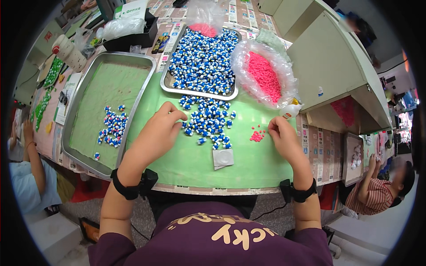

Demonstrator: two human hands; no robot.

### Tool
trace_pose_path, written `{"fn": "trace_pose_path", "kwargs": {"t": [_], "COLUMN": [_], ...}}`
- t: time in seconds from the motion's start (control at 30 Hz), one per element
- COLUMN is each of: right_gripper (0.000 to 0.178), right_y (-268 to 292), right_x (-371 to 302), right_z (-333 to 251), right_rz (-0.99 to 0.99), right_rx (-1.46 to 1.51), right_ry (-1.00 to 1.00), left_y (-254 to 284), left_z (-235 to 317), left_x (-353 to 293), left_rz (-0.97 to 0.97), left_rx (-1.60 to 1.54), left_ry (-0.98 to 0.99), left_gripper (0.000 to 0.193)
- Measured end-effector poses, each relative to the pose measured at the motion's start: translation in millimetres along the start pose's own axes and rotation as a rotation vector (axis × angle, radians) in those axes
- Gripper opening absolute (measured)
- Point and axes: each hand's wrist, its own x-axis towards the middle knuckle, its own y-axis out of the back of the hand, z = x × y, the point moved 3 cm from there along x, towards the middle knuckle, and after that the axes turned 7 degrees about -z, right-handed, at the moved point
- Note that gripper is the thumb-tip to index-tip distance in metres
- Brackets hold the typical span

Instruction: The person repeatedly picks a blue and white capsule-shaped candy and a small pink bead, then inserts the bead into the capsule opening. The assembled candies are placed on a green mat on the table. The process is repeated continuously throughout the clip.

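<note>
My left hand is at the left edge of a loose pile of small blue-and-white figure-like pieces. Its fingers are curled, thumb and forefinger close together; whatever they grip is too small to make out. On the right, my right hand pinches its fingertips beside a little heap of tiny pink pieces. Any piece between those fingertips is hidden. Between my hands, a small whitish square pad lies at the near end of the blue pile. A green mat lies beneath all this.
A metal tray full of blue-and-white pieces stands behind the pile. Beside it are an open bag of pink pieces and a white bottle. A green-lined tray holds several pink-marked pieces. A grey cabinet borders the right; people work at both sides.
</note>
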Motion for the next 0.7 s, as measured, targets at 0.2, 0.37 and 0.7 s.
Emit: {"fn": "trace_pose_path", "kwargs": {"t": [0.2, 0.37, 0.7], "right_gripper": [0.018, 0.019, 0.018], "right_y": [-1.2, -1.0, 6.9], "right_x": [-4.9, -7.6, -19.6], "right_z": [-1.7, 1.4, -30.1], "right_rz": [-0.025, -0.017, 0.054], "right_rx": [0.043, 0.051, 0.157], "right_ry": [-0.076, -0.078, 0.022], "left_y": [-21.0, -48.1, -24.4], "left_z": [26.8, 29.1, 39.5], "left_x": [1.7, 6.1, 4.1], "left_rz": [-0.196, -0.217, -0.1], "left_rx": [-0.089, 0.151, -0.103], "left_ry": [-0.115, -0.133, -0.057], "left_gripper": [0.016, 0.014, 0.008]}}
